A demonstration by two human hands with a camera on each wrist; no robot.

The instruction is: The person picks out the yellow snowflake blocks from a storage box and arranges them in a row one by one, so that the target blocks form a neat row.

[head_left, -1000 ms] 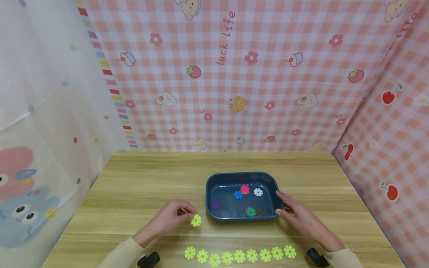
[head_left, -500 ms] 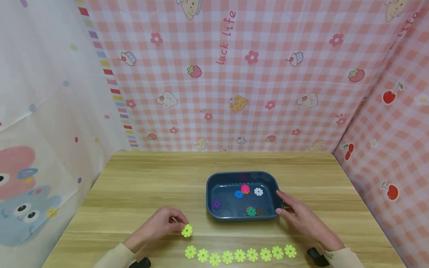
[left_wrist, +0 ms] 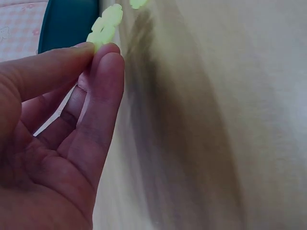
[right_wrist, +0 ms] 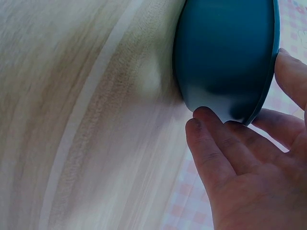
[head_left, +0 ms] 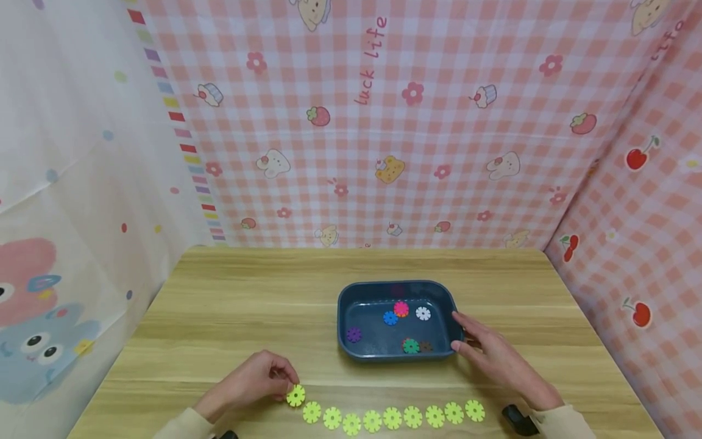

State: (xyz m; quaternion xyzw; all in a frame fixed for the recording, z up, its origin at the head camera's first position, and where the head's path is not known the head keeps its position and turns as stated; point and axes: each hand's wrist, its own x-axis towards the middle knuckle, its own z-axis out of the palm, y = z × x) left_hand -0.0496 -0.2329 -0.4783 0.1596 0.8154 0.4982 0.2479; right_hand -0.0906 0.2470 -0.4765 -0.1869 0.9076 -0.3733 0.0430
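Observation:
My left hand [head_left: 262,378] pinches a yellow-green plastic snowflake disc [head_left: 296,396] between thumb and fingertips. It is at the left end of a slightly curved row of similar yellow-green snowflake discs [head_left: 372,421]. In the left wrist view the held disc [left_wrist: 106,26] is seen nearly edge-on, tilted above the wood surface. My right hand [head_left: 496,360] holds the right end of a dark blue tray [head_left: 392,357], thumb and fingers at its rim. The right wrist view shows the fingers [right_wrist: 213,148] against the tray's end wall [right_wrist: 225,57].
Inside the tray lie several snowflake discs: purple [head_left: 354,335], blue [head_left: 390,318], pink [head_left: 401,309], white [head_left: 423,313], green [head_left: 411,346] and brown [head_left: 426,346]. The wooden table [head_left: 247,292] ends at a pink checked cloth [head_left: 351,207] behind; further cloth hangs at both sides.
My left hand has moved the yellow-green disc from beside the tray toward me and to the left, down to the row's left end. The right hand and tray have stayed put.

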